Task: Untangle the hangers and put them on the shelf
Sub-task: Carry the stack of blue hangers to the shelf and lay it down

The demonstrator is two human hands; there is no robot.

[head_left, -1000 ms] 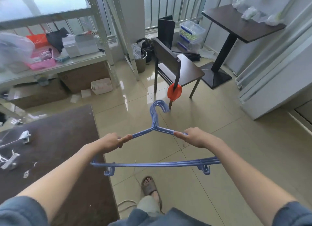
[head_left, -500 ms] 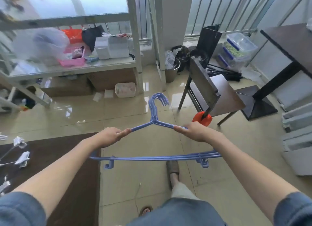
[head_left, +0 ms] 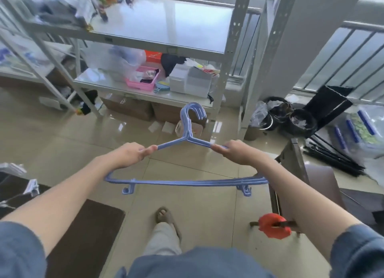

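The metal shelf (head_left: pixel 158 43) now fills the far half of the view, straight ahead of the person; a second ago it sat off at the far left, with the chair and the dark pedestal table ahead instead. The person has turned left and stepped toward it, one sandalled foot (head_left: pixel 164 215) forward on the tiled floor. The upper board of the shelf is mostly bare and shiny on its right part, with clutter at its far left, while the lower board carries a pink tray (head_left: pixel 143 80), a grey box (head_left: pixel 190 81) and bags. The dark table (head_left: pixel 83 232) has slid to the near left corner, and the chair with its orange clamp (head_left: pixel 274 225) now lies at the near right.

The blue hangers (head_left: pixel 187 182) have kept their place between the arms: stacked flat as one bundle, hooks nested together and pointing at the shelf, bottom bars lined up. They look already freed from one another, so the untangling seems done and the carry is under way.

The left hand (head_left: pixel 133 155) is closed around the left shoulder of the bundle, and the right hand (head_left: pixel 236 153) is closed around the right shoulder, the same grip as before. What probably remains is to reach forward and lay the bundle on a bare stretch of board.
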